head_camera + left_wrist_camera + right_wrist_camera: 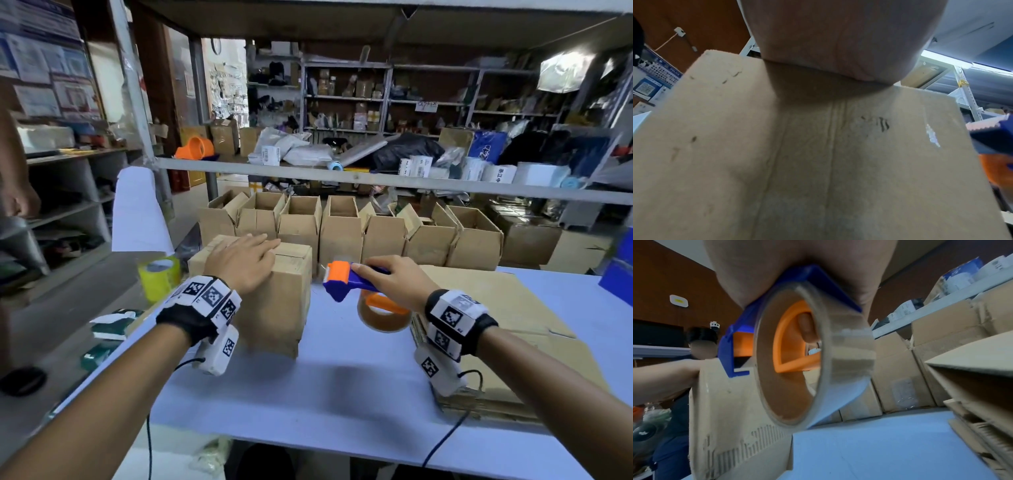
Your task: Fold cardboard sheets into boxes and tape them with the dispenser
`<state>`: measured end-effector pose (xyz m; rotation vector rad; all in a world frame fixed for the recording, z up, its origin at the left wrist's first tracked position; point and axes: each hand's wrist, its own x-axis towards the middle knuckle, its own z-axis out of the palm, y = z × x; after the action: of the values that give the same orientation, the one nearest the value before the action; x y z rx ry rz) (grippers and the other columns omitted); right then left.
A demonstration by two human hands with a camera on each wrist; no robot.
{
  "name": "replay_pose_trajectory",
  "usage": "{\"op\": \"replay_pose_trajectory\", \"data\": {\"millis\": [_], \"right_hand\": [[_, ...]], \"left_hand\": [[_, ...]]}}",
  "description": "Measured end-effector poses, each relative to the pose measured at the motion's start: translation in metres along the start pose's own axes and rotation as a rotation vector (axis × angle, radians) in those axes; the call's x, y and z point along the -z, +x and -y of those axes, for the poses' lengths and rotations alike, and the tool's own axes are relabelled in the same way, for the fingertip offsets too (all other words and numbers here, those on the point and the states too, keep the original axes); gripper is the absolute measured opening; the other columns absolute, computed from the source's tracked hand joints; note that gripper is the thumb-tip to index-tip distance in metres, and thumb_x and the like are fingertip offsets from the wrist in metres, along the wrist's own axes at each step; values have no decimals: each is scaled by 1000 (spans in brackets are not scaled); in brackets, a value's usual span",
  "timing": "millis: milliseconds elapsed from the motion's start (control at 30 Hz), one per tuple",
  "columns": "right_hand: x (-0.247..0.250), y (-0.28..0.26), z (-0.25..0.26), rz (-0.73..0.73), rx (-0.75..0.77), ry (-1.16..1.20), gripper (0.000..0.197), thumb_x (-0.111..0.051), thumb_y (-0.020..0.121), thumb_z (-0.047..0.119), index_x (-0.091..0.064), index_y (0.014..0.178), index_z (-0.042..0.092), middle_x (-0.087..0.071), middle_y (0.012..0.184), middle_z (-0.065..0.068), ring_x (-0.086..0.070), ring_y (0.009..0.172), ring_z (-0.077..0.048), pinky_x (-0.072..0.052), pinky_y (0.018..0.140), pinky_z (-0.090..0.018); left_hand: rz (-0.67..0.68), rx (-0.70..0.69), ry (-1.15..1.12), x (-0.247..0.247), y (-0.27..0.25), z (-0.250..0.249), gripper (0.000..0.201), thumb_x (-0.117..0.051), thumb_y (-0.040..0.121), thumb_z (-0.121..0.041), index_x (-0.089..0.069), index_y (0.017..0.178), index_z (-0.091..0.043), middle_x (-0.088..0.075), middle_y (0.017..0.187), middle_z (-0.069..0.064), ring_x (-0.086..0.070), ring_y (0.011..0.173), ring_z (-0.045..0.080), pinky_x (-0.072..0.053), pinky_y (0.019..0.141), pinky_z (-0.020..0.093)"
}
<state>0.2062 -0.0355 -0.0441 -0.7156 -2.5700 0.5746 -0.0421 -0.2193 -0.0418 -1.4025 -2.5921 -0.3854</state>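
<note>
A packing and storage room of a small warehouse. Metal shelving racks (346, 99) along the back wall hold mixed stock; parcel bags (298, 147) and labelled cartons (414, 166) crowd a long shelf (376, 178). A row of open cardboard boxes (342, 226) lines the pale tabletop (342, 394), with flat cardboard sheets (507, 308) stacked at its right.

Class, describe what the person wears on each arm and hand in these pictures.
Bare forearms, no sleeves. Each wrist carries a black wrist strap ringed with white tags bearing black square markers, plus a white camera pod below, with a thin black cable. Left hand and right hand are ungloved.
</note>
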Motion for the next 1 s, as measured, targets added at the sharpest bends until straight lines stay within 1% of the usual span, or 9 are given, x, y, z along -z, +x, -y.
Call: {"op": "replay_pose_trajectory", "data": {"millis": [100, 200, 267, 400, 467, 567, 633, 767, 1000], "right_hand": [[15, -5, -3, -26, 3, 67, 47, -50, 99, 60, -70, 85, 19, -69, 75, -5, -63, 76, -27, -48, 70, -42], [24, -5, 0, -33, 30, 49, 47, -52, 99, 56, -66, 79, 16, -64, 69, -5, -60, 71, -27, -41, 65, -36], [28, -4, 2, -28, 44, 25, 45, -53, 100, 54, -66, 77, 17, -64, 69, -6, -60, 72, -29, -39, 65, -36], [36, -8, -3, -24, 75, -22, 45, -52, 100, 53, -67, 79, 17, -65, 70, -6, -60, 73, -28, -47, 68, -45], [37, -11, -6, -11, 75, -31, 44, -51, 100, 54, -68, 80, 19, -66, 70, -5, -60, 73, -27, -49, 70, -46], [37, -14, -5, 9, 68, -55, 41, -51, 101, 54, -64, 75, 25, -61, 65, 0, -58, 68, -24, -44, 65, -40], [40, -13, -2, 18, 68, -49, 41, -51, 101, 53, -62, 73, 25, -61, 65, 0, -57, 69, -24, -41, 63, -36], [44, -19, -6, 4, 94, -32, 45, -51, 101, 53, -62, 77, 17, -61, 68, -6, -57, 70, -28, -38, 63, -36], [38, -22, -12, 34, 81, -78, 44, -51, 99, 56, -61, 74, 22, -59, 64, 0, -54, 64, -22, -38, 60, -35]], "left_hand": [[6, 3, -12, 1, -1, -1, 48, -20, 103, -42, -29, 150, -49, -22, 162, -20, -18, 151, 7, -13, 124, 41], [15, 0, -29, 2, -2, -1, 49, -20, 103, -41, -29, 150, -49, -22, 162, -19, -18, 151, 8, -13, 124, 41], [12, 4, -28, 3, -2, -1, 49, -20, 103, -41, -30, 150, -49, -23, 162, -19, -18, 151, 8, -13, 124, 41], [8, 9, -18, 2, -1, -1, 49, -20, 103, -39, -30, 150, -49, -23, 162, -18, -19, 151, 8, -14, 124, 41], [3, 9, -19, 2, -1, 0, 49, -20, 103, -39, -30, 150, -49, -24, 162, -18, -19, 150, 8, -14, 124, 41], [-5, 5, -19, 0, -1, 0, 49, -20, 103, -39, -30, 150, -49, -24, 162, -18, -20, 150, 8, -15, 124, 41], [-3, 6, -20, 0, -1, 1, 49, -20, 103, -40, -30, 150, -49, -23, 162, -18, -19, 150, 8, -15, 124, 41], [-8, 1, -22, -2, 0, 3, 48, -20, 103, -39, -30, 150, -49, -24, 162, -18, -19, 151, 9, -15, 123, 43], [1, 3, -26, 1, -4, -1, 49, -20, 104, -38, -29, 151, -48, -23, 162, -17, -18, 151, 9, -14, 124, 43]]}}
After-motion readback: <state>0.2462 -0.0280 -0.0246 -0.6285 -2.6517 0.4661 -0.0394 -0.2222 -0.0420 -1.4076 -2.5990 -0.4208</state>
